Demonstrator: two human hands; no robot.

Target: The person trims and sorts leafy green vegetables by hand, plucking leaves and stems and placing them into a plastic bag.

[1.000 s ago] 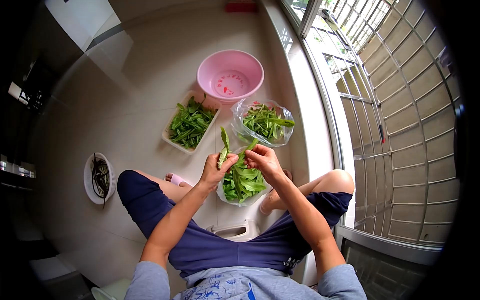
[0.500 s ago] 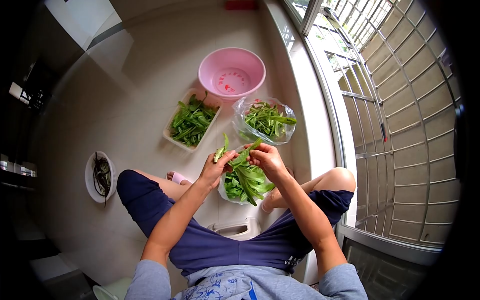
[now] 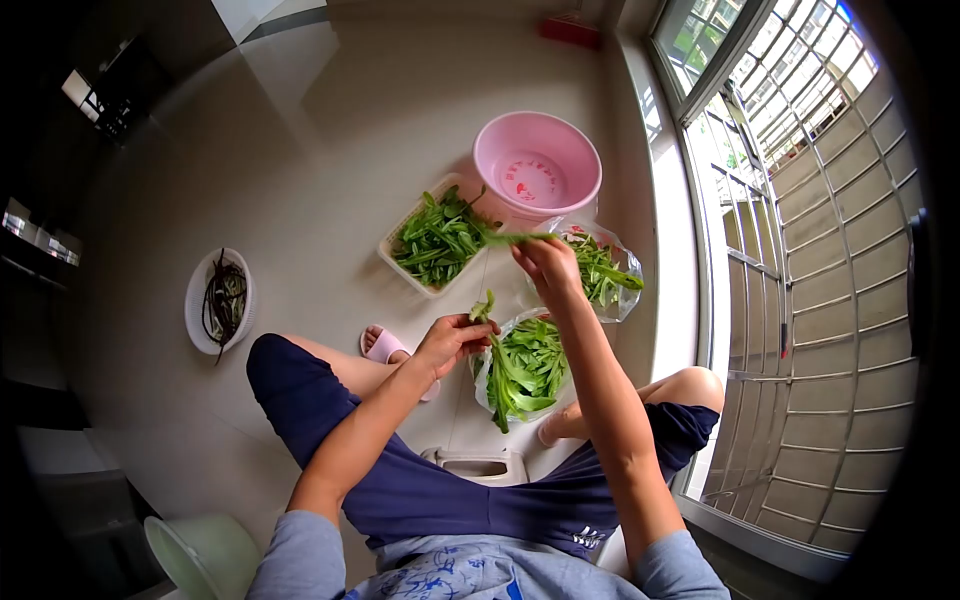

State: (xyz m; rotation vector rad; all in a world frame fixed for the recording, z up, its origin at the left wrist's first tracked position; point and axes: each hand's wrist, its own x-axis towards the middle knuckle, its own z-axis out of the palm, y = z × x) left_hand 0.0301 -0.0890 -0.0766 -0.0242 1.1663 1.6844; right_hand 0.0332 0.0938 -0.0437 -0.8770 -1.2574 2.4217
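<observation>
My left hand (image 3: 455, 342) is closed round a leafy green stalk (image 3: 505, 385), whose leaves hang over the near bag of greens (image 3: 540, 358); a pale piece sticks up above its fingers. My right hand (image 3: 550, 262) is raised ahead, its fingers pinching a thin green leaf (image 3: 515, 238) that points left, blurred by motion. That leaf is above the gap between the rectangular container of leaves (image 3: 440, 238) and the clear plastic bag of cut greens (image 3: 600, 270). The right forearm passes in front of part of both bags.
Beyond the container stands a pink basin (image 3: 535, 165). A white basket (image 3: 220, 303) with dark strips lies at the left, and a pale green bucket (image 3: 205, 560) at the lower left. On the right run a ledge and a window with metal bars (image 3: 790, 300).
My right hand has moved away from my left, forward with a leaf. My left hand still holds a stalk, now lower. The view has turned, so the floor items appear shifted.
</observation>
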